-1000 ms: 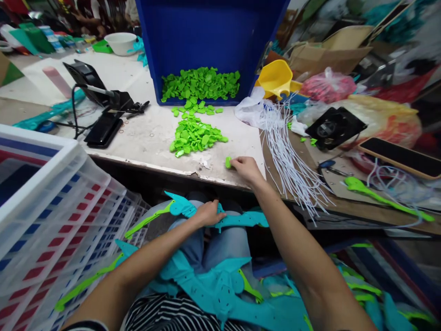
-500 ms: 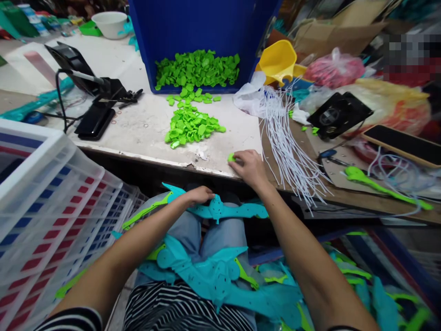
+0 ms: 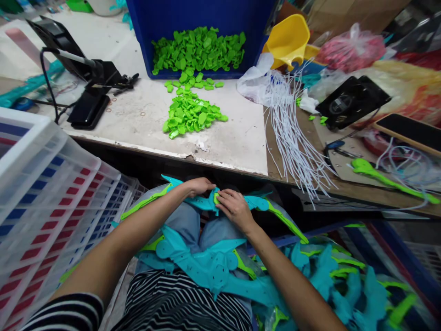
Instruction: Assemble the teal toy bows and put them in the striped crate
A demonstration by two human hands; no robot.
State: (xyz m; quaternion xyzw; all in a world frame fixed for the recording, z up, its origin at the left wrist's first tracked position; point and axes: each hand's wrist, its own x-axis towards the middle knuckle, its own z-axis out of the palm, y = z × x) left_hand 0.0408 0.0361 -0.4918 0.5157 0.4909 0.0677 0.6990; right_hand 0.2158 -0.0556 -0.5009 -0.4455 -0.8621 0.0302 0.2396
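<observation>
Over my knees lies a turquoise wing-shaped plastic part [image 3: 201, 202] with green strips at its ends. My left hand [image 3: 200, 185] is closed, its fingertips pinching the top of the part's middle piece. At that middle, my right hand [image 3: 236, 209] holds a small green plastic piece [image 3: 216, 198] against the part between its fingers. Whether the piece is seated there I cannot tell. A second turquoise wing assembly [image 3: 215, 271] rests on my lap, nearer to me. A heap of small green pieces [image 3: 193, 112] lies on the table beyond my hands.
Behind the heap, a tipped blue bin [image 3: 144, 50] holds many green pieces. White cords [image 3: 289, 133] hang over the table's edge at the right, near a phone [image 3: 409, 132]. A white plastic basket [image 3: 62, 184] stands at the left; more turquoise assemblies [image 3: 327, 271] are piled low right.
My right hand has moved from the table edge down and left to the turquoise part, bringing the small green piece. My left hand has stayed on the part. The camera view has tilted down slightly.
</observation>
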